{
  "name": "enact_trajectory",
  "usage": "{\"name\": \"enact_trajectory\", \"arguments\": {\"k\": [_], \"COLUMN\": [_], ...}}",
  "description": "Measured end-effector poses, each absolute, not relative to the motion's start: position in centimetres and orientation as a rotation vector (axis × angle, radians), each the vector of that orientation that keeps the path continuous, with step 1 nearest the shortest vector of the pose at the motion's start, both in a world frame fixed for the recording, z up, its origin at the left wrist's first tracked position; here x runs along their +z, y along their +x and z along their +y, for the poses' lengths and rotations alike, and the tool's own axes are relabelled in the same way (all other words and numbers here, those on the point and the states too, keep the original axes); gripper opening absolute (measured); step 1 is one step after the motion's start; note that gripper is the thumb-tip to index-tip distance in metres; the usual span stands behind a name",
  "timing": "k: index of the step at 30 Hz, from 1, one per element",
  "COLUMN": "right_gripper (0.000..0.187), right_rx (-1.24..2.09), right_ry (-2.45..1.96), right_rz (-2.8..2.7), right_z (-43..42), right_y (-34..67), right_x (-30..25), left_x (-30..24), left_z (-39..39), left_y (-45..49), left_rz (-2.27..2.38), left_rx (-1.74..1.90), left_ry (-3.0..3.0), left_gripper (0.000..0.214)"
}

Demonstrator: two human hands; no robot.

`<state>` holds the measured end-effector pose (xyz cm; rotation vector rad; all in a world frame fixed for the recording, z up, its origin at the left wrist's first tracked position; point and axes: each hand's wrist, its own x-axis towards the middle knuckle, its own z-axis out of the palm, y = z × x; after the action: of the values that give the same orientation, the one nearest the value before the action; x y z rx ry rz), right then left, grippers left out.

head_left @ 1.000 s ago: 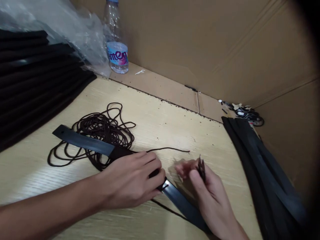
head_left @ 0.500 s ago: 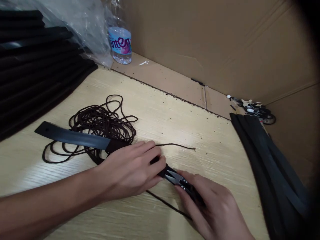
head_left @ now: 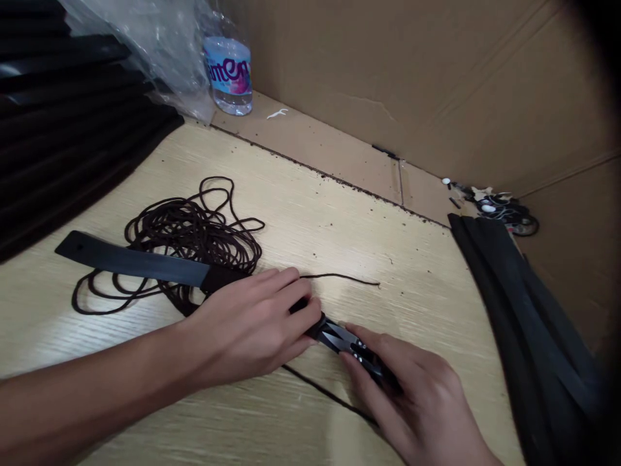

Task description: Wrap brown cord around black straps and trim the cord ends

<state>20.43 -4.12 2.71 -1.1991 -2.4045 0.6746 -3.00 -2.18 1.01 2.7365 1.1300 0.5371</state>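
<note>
My left hand [head_left: 259, 317] hid the middle of the black strip [head_left: 145, 264], and my right hand [head_left: 422, 395] covered part of the snips [head_left: 336, 336]. The upper edge cut off the bottle [head_left: 230, 71].

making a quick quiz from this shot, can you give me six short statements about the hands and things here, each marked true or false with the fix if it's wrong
1. The right hand holds small scissors. True.
2. The left hand holds a black strip. True.
3. The scissors point away from the left hand. False: they point toward it.
4. Part of the strip lies across some dark cord. True.
5. All of the cord is wound neatly on a spool. False: much of the cord lies in a loose tangle.
6. The strip lies flat with no hand on it. False: the left hand is on the strip.
</note>
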Motion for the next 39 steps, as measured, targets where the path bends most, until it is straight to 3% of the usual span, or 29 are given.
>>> {"name": "enact_trajectory", "arguments": {"k": [39], "right_gripper": [0.028], "right_rx": [0.641], "right_ry": [-1.169], "right_rz": [-2.353], "right_z": [-4.03], "right_y": [20.53], "right_x": [2.06], "left_x": [1.00], "left_z": [-2.15], "left_y": [-2.96], "left_rz": [1.130], "left_rx": [0.524], "left_ry": [2.730], "left_gripper": [0.020]}}
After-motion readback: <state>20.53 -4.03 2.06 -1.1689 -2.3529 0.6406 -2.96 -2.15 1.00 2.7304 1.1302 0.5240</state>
